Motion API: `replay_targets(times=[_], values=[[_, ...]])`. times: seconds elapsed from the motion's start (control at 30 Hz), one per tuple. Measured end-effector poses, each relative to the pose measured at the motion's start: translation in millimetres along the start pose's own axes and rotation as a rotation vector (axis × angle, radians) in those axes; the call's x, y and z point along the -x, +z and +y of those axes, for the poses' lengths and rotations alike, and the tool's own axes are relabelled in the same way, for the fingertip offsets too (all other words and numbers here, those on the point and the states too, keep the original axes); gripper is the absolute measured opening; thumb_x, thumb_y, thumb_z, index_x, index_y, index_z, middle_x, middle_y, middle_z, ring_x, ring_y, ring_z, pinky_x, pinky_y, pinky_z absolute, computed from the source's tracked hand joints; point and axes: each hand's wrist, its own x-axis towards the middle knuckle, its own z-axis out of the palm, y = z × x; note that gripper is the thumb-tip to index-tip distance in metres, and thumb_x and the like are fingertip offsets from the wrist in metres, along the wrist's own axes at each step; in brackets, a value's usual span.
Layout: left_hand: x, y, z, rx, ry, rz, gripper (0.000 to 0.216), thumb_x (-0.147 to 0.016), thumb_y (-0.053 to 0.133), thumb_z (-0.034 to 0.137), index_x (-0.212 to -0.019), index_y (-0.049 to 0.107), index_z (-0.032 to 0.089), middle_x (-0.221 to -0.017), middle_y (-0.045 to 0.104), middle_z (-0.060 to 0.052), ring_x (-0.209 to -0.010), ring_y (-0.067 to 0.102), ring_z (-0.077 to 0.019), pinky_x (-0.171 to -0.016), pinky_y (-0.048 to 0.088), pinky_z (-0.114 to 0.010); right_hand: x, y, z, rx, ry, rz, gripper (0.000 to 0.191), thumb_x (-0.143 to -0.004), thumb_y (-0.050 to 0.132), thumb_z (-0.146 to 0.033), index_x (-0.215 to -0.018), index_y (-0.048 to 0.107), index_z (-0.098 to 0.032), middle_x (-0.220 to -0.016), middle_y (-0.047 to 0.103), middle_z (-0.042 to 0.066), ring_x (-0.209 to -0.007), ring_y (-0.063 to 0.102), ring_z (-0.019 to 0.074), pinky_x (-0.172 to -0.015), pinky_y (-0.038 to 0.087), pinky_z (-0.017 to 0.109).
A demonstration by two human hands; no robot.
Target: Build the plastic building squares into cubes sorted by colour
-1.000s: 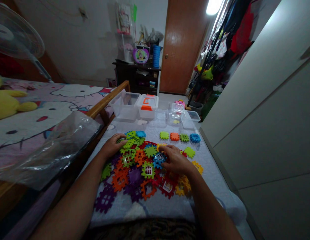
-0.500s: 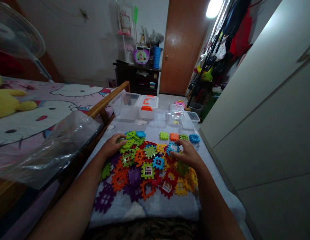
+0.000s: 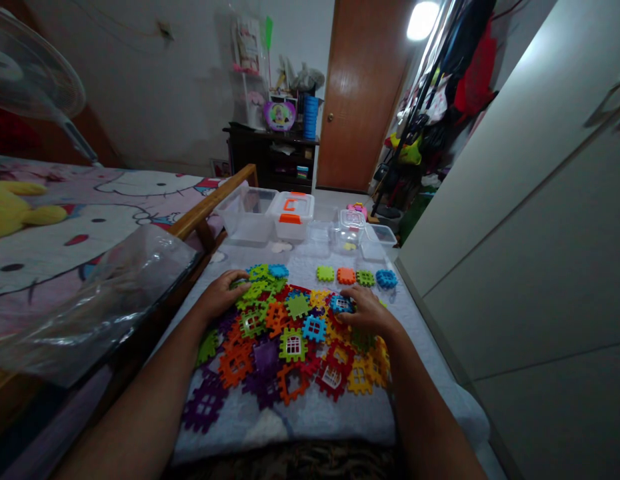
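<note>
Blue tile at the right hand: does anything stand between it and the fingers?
Nothing visible does: the right hand holds the blue tile directly at its edges, and other pieces lie around it.

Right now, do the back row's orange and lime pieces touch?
Apart: the head view shows cloth between the lime piece and the orange piece.

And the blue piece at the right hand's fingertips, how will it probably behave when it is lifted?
The blue piece is probably light, since it looks thin and flat. It seems to be rigid plastic, so it should hardly bend. Its toothed edges might catch on the nearby yellow piece.
</note>
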Motion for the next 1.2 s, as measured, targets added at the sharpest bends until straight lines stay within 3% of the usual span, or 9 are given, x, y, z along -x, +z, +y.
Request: replay_targets(times=[0.3,0.47,0.7,0.83,1.0,1.1,1.2], values=[[-0.1,1.2,-1.4,0.007,-0.008,0.009,0.056,-0.073,0.054,0.064,-0.104,0.065,0.019,-0.116,0.066,-0.008,-0.110,0.061,-0.0287,-0.102,0.045,-0.039,-9.0,-5.1,-1.0,0.058,-0.017,-0.076,0.050,-0.076,0.072,-0.035,-0.121,0.062,-0.016,-0.118,0.060,0.013,-0.107,0.052,0.0271,-0.092,0.039,0.038],[-1.0,1.9,-4.1,-0.008,-0.009,-0.011,0.058,-0.074,0.052,0.064,-0.106,0.064,0.018,-0.117,0.065,-0.009,-0.110,0.061,-0.0284,-0.103,0.044,-0.038,-15.7,-6.7,-4.0,0.105,-0.015,-0.115,0.041,-0.073,0.072,-0.035,-0.109,0.066,-0.016,-0.112,0.061,0.012,-0.102,0.053,0.0264,-0.090,0.040,0.037],[-1.2,0.7,-2.6,-0.006,0.003,0.001,0.058,-0.072,0.052,0.065,-0.103,0.066,0.018,-0.114,0.067,-0.009,-0.109,0.062,-0.0284,-0.102,0.044,-0.039,-11.9,-9.3,-1.8,0.045,-0.144,-0.024,0.042,-0.069,0.074,-0.029,-0.107,0.062,-0.018,-0.108,0.059,0.010,-0.101,0.053,0.0252,-0.090,0.042,0.037],[-1.3,0.9,-4.0,-0.010,0.005,0.010,0.057,-0.073,0.053,0.065,-0.103,0.066,0.018,-0.115,0.067,-0.008,-0.109,0.062,-0.0280,-0.102,0.045,-0.037,-8.2,-34.7,38.4,-0.016,-0.115,0.144,0.049,-0.068,0.070,-0.025,-0.115,0.059,-0.020,-0.113,0.057,0.009,-0.105,0.052,0.0251,-0.094,0.042,0.038],[-3.6,3.2,-13.3,-0.009,0.020,0.013,0.057,-0.074,0.053,0.066,-0.103,0.067,0.020,-0.116,0.067,-0.008,-0.110,0.062,-0.0281,-0.103,0.044,-0.038,-15.5,-73.1,112.7,0.003,0.071,0.291,0.052,-0.067,0.068,-0.025,-0.117,0.060,-0.018,-0.111,0.056,0.009,-0.107,0.053,0.0268,-0.095,0.043,0.039],[-4.8,4.3,-18.4,-0.011,0.018,0.008,0.058,-0.075,0.053,0.067,-0.105,0.067,0.019,-0.117,0.067,-0.008,-0.111,0.062,-0.0285,-0.104,0.044,-0.039,-26.0,-79.5,140.6,0.032,0.124,0.231,0.053,-0.066,0.067,-0.021,-0.118,0.060,-0.016,-0.113,0.056,0.011,-0.107,0.053,0.0269,-0.096,0.043,0.039],[-5.3,4.5,-21.2,-0.024,0.033,0.015,0.055,-0.076,0.054,0.065,-0.106,0.068,0.020,-0.118,0.068,-0.008,-0.113,0.062,-0.0285,-0.103,0.045,-0.038,-37.2,-74.8,151.6,0.038,0.100,0.150,0.056,-0.066,0.066,-0.020,-0.121,0.059,-0.016,-0.116,0.055,0.011,-0.109,0.053,0.0268,-0.098,0.042,0.039]])
